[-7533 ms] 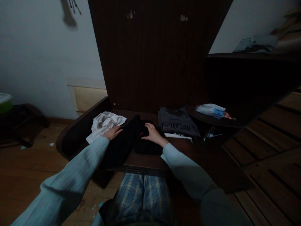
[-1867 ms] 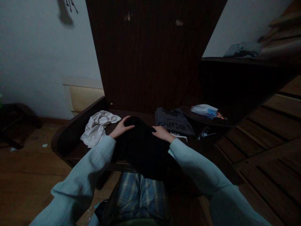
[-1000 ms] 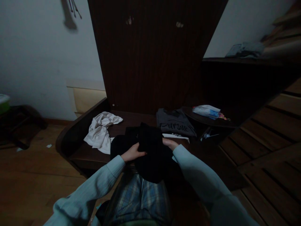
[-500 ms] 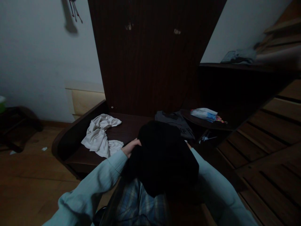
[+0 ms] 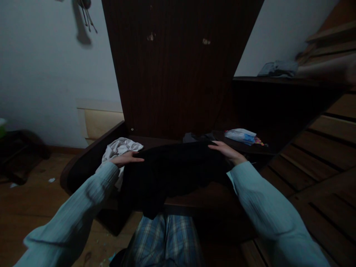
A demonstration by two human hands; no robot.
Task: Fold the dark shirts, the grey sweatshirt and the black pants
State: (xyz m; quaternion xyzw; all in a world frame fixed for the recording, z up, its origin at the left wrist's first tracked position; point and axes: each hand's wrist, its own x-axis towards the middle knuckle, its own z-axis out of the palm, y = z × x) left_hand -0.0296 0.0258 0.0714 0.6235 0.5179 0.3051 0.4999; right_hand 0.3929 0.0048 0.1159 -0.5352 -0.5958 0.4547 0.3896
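Observation:
A black cloth garment [image 5: 172, 167] is stretched sideways above the dark wooden desk top; its exact kind is hard to make out in the dim light. My left hand [image 5: 126, 158] grips its upper left edge, thumb on top. At the upper right edge, my right hand [image 5: 226, 151] pinches the fabric, thumb pointing inward. The cloth's lower left part hangs down over the desk's front edge. Behind my left hand lies a crumpled white cloth [image 5: 121, 145]. A dark grey printed shirt [image 5: 190, 137] is mostly hidden behind the black garment.
A white and blue plastic packet [image 5: 241, 135] rests on a low shelf at the right. Folded fabric [image 5: 280, 68] sits on the upper shelf. A tall dark panel [image 5: 178, 74] rises at the back. Wooden slats [image 5: 314, 159] stand at the right, a dark stool [image 5: 16, 152] at the left.
My hands have moved apart, left and right, spreading the bunched black garment into a wide sheet. It now covers most of the grey shirt and part of the white cloth.

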